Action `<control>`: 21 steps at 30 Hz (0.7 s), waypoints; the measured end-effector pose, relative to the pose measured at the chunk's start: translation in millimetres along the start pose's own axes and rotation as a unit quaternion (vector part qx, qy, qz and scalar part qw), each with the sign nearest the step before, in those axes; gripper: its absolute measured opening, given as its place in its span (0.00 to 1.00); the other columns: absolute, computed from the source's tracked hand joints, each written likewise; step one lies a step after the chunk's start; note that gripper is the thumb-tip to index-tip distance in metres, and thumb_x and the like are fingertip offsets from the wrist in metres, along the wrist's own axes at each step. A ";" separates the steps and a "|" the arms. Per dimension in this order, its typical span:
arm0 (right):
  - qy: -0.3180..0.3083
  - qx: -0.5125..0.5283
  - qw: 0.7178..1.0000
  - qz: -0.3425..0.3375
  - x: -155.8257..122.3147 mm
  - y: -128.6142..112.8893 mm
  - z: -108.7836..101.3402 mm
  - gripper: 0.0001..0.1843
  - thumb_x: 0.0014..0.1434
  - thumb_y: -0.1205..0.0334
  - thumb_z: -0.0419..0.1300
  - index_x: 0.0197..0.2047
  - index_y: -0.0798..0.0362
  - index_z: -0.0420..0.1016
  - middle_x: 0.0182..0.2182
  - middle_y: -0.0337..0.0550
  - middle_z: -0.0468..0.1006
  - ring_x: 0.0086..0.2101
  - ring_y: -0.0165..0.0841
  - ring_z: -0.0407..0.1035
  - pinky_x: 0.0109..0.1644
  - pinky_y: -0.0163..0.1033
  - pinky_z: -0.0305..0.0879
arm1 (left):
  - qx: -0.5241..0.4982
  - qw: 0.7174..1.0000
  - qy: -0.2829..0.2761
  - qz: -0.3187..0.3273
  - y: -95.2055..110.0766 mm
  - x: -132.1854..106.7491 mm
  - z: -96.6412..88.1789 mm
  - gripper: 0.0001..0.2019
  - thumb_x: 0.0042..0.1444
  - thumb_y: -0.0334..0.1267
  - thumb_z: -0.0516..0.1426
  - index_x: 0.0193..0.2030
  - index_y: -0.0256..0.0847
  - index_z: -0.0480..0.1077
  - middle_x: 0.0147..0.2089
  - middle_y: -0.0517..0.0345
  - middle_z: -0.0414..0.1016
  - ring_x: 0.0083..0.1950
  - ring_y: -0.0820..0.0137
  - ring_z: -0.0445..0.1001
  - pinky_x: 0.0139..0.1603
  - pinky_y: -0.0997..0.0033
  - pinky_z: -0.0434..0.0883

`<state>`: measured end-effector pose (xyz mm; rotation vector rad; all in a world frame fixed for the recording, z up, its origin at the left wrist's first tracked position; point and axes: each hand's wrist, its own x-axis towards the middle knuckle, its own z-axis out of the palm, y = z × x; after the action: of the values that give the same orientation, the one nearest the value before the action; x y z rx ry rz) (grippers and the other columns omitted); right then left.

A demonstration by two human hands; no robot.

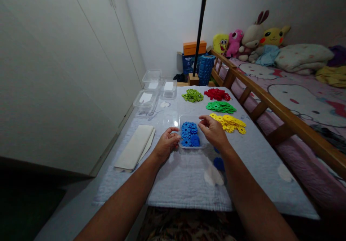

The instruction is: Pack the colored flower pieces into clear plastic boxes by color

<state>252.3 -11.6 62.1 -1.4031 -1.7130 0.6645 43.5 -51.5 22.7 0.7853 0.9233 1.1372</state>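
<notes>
A clear plastic container (190, 147) sits on the cloth-covered table with several blue flower-shaped plastic discs (189, 134) inside, laid in stacks. My left hand (169, 143) holds its left side, fingers curled at the rim. Over the right rim is my right hand (213, 128), thumb and index finger apart with nothing seen between them. Beside my right forearm a loose blue disc (218, 164) lies on the cloth, and another is partly hidden by the arm. A pile of yellow discs (229, 123) lies just beyond my right hand.
Green discs (221, 106), red discs (217, 94) and lime discs (193, 95) lie in piles farther back. Clear containers with white paper (146, 98) stand at the back left. A folded cream sheet (134, 148) lies left. A wooden bed rail (259, 104) borders the right.
</notes>
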 end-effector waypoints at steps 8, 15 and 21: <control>-0.073 -0.117 0.989 0.060 -18.0 40.3 -66.4 0.10 0.56 0.59 0.60 0.40 0.53 0.77 0.36 0.46 0.80 0.37 0.38 0.73 0.41 0.42 0.66 | 0.004 1.000 -0.005 0.005 1.9 -1.5 1.8 0.25 0.43 0.40 0.70 0.46 0.41 0.67 0.25 0.71 0.65 0.21 0.80 0.62 0.24 0.79 0.63; -0.190 -0.230 0.949 0.107 -39.3 65.5 -72.1 0.06 0.48 0.64 0.66 0.28 0.50 0.71 0.27 0.40 0.74 0.30 0.35 0.67 0.34 0.39 0.58 | 0.014 1.000 0.001 0.006 1.8 -0.8 1.8 0.26 0.42 0.40 0.70 0.46 0.41 0.66 0.25 0.72 0.65 0.21 0.80 0.61 0.24 0.79 0.64; -0.218 -0.225 0.943 0.110 -39.4 61.9 -68.4 0.07 0.49 0.67 0.62 0.27 0.50 0.67 0.28 0.40 0.73 0.32 0.33 0.66 0.35 0.38 0.57 | 0.016 1.000 -0.007 0.005 -2.0 1.3 -1.7 0.25 0.44 0.40 0.70 0.47 0.41 0.65 0.25 0.73 0.65 0.20 0.80 0.61 0.22 0.80 0.62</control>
<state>345.4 -40.7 38.9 -1.8915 -2.1721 0.7797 42.9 -50.6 19.9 0.8236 0.9289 1.1258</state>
